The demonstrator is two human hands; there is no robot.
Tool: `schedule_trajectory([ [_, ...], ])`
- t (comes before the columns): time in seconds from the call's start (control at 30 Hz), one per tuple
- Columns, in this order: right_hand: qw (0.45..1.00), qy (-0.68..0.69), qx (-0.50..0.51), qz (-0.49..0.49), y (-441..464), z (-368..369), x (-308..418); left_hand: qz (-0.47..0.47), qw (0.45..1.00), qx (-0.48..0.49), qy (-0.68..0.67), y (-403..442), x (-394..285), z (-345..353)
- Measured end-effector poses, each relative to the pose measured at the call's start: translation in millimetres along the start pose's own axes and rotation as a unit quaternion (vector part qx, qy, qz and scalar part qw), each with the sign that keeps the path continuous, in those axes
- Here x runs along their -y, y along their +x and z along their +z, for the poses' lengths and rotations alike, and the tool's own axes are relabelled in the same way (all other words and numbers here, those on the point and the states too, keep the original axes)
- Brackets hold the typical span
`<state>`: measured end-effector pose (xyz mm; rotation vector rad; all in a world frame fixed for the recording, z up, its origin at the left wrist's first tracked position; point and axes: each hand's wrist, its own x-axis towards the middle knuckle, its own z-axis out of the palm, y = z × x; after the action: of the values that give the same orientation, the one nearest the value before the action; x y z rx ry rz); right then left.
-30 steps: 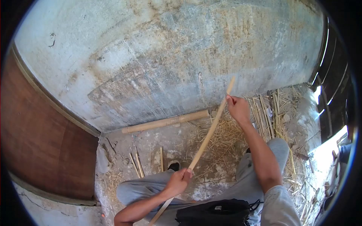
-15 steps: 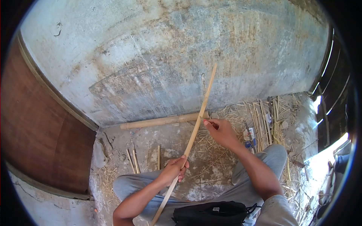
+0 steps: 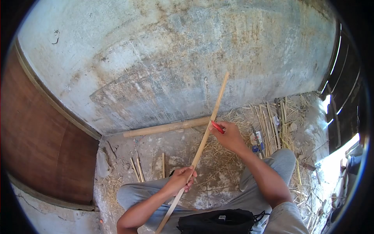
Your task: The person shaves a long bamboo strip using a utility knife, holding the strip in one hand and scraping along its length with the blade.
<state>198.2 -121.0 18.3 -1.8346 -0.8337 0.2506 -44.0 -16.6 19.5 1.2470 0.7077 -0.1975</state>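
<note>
I sit with my knees bent, and a long bamboo strip slants up in front of me. Its low end is by my lap and its top end shows against the old wall. My left grip is wrapped around the strip, low down, near my left leg. My right grip pinches a small red tool up against or right beside the strip, higher up.

I think I am in the middle of working on the strip with the red tool. The next move, I'd say, calls for my left grip to hold firm and my right grip to be careful.

My fingers hide part of the red tool, so I can't tell if it is a knife or a pen. I can't see if its tip touches the strip. The strip's low end meets the bottom edge, so it may be cut off. The strip also crosses the bamboo pole by the wall. The blue-and-white thing near the sticks is too small to make out.
</note>
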Motion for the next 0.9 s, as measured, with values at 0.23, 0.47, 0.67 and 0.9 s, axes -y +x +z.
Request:
schedule_trajectory([
  [0.23,1.000,-0.012,0.008,0.022,-2.2,-0.2,6.4,0.007,0.999,-0.023,0.027,-2.6,-3.0,1.2],
  [0.47,0.999,-0.021,0.020,0.032,-2.4,1.6,4.8,0.026,0.999,-0.044,0.000,-5.3,-7.4,5.5],
  [0.67,0.999,0.011,0.040,0.028,-7.6,8.8,7.3,-0.013,0.997,-0.029,-0.065,-1.9,-14.2,-3.4],
  [0.9,0.963,0.198,0.101,0.152,-25.0,29.7,13.7,-0.022,0.997,0.007,-0.070,-1.3,-15.9,-2.5],
])
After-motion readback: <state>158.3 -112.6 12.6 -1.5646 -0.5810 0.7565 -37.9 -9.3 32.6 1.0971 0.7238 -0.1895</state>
